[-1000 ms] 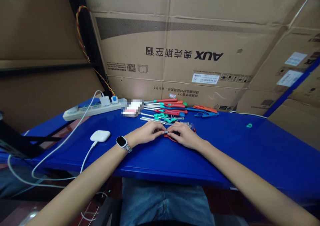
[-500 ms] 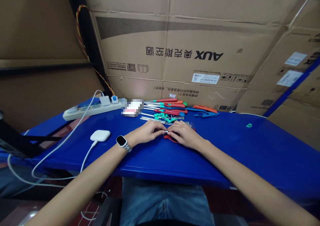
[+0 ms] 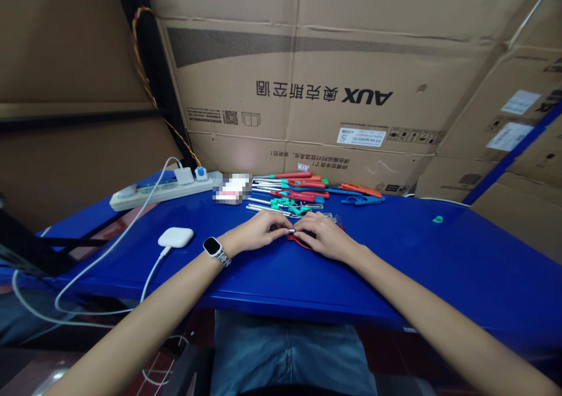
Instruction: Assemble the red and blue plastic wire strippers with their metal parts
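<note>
Your left hand [image 3: 262, 231] and right hand [image 3: 324, 236] pinch a small silver piece [image 3: 292, 231] between their fingertips, at your twelve o'clock. With so little to grip, it could slip and roll toward the metal tubes [image 3: 264, 210] at its eleven o'clock.

Your left grip [image 3: 287, 231] and right grip [image 3: 297, 231] pinch a silvery piece [image 3: 292, 231]; red handles [image 3: 302, 196] lie beyond on your desk [image 3: 404, 238].

Between the fingers [image 3: 304, 225], the small silvery piece [image 3: 291, 230] glints slightly differently than before; any other shift is too slight to tell.
</note>
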Tool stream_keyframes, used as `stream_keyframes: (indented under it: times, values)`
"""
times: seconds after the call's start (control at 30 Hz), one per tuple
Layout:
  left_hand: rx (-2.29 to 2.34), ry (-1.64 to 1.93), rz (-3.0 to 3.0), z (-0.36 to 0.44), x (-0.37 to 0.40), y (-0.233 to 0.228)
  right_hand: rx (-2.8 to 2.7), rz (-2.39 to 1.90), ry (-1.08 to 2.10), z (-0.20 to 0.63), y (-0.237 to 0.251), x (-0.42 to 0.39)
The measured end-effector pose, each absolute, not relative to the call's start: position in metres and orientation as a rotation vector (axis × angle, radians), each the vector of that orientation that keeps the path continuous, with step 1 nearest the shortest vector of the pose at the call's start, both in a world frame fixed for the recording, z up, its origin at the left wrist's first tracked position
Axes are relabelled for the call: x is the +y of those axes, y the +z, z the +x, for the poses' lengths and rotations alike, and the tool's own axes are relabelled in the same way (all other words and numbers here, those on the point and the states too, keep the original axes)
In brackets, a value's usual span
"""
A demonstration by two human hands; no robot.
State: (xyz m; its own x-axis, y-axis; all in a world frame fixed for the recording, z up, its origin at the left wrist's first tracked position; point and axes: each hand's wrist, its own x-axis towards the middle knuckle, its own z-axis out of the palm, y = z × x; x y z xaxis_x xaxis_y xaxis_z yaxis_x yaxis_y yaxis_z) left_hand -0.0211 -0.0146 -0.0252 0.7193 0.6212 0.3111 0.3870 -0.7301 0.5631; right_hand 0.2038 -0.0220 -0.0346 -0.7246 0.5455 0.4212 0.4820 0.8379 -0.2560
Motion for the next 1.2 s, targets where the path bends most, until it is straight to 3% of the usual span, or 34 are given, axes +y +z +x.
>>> stream_keyframes:
  times: [0.63,1.2]
  values:
    - [0.829,0.744,2.488,-0.0171,-0.0166,-0.0259,-2.576,-0.728,0.019,0.2038,-0.0355,-0.0214]
    - [0.809,0.749,2.622,-0.0151,-0.0177,-0.0319,-2.489,-0.76,0.276,0.2041,-0.0346,-0.0188]
